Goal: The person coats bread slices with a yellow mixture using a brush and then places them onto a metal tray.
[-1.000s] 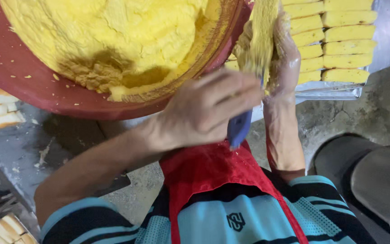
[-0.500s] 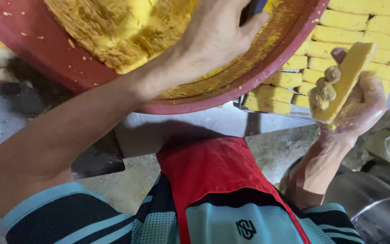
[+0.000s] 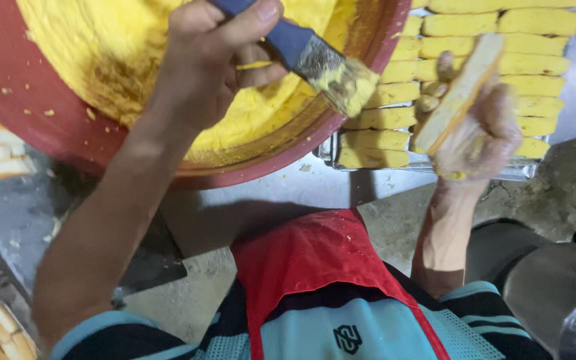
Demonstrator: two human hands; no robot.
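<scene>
Left grip clamps brush — right grip pinches bread slice.

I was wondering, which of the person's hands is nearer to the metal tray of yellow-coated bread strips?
The right hand, holding a bread strip just above the tray. The left hand grips the blue-handled brush over the red bowl beside it.
</scene>
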